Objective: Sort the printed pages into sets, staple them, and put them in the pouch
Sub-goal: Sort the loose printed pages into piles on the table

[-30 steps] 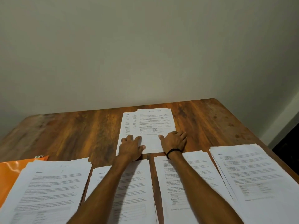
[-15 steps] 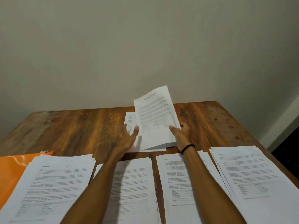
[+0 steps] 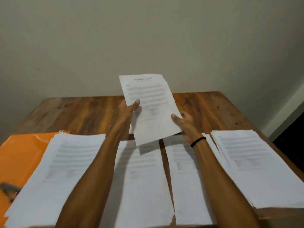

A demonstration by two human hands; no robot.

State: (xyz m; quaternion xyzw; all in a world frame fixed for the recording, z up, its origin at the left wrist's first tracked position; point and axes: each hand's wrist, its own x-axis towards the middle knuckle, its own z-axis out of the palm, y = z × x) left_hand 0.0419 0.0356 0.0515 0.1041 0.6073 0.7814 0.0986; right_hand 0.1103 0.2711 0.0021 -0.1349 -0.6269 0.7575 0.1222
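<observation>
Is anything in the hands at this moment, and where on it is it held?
Printed pages, held above the table. The left grip pinches their left edge; the right grip holds their lower right edge.

I count four stacks of pages on one bench (image 3: 82, 112): left stack (image 3: 65, 162), mid-left stack (image 3: 143, 178), mid-right stack (image 3: 185, 178), right stack (image 3: 255, 162). One more set (image 3: 151, 104) is up in my two hands, left hand (image 3: 127, 109) and right hand (image 3: 185, 124); its sheets I cannot count. One orange pouch (image 3: 21, 153). One grey tool (image 3: 8, 189) on it. One black band (image 3: 198, 141) on my right wrist.
</observation>
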